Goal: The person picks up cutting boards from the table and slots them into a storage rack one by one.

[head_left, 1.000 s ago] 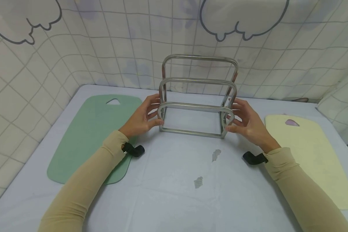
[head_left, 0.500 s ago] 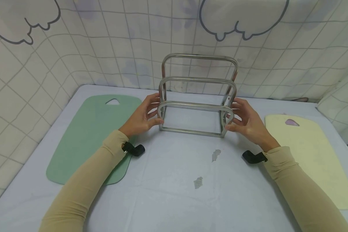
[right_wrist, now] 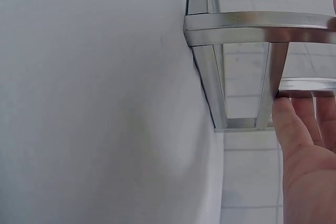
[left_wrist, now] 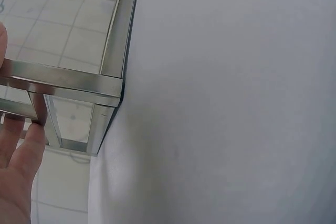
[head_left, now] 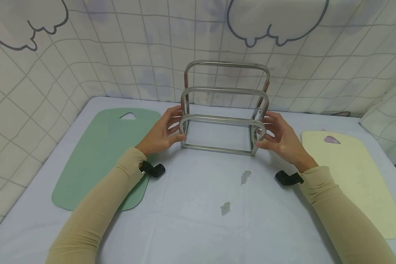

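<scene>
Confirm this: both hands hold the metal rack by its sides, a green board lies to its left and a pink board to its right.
One detail is off. The board right of the rack is pale yellow, not pink, as the head view shows. The rest holds: the left hand and right hand hold the rack's sides, and the green board lies to its left.

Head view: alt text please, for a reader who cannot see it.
Two hands, left hand and right hand, hold the ends of a metal rack standing on a pale table. A green board lies left, a yellow board right.
</scene>
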{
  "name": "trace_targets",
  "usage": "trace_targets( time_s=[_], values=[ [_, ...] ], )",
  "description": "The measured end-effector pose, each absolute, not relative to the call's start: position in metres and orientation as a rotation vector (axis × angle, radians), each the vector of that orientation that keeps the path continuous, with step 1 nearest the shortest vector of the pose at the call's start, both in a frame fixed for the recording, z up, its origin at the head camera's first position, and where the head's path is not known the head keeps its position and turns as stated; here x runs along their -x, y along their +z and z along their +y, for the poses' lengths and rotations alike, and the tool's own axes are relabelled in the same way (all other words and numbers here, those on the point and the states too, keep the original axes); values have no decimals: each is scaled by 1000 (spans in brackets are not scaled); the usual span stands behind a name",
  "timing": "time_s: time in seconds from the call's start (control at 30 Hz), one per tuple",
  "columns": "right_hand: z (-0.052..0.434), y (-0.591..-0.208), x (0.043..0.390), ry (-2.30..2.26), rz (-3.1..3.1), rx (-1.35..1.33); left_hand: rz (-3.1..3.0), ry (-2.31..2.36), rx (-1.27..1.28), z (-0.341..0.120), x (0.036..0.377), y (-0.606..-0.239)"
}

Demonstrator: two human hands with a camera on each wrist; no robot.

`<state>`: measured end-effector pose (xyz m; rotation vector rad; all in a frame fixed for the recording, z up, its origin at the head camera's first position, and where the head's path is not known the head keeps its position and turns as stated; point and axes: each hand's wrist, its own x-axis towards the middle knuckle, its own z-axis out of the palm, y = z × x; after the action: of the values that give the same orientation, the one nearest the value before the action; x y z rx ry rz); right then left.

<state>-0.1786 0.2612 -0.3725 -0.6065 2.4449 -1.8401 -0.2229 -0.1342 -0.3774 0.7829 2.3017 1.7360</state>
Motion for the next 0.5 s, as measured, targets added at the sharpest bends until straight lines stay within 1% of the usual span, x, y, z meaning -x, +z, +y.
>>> trace_targets(
  time_s=[0.5],
  values=[
    [261,-372,180,-1801,2484,591,2310,1730,-784,-134,225,-378]
  ],
)
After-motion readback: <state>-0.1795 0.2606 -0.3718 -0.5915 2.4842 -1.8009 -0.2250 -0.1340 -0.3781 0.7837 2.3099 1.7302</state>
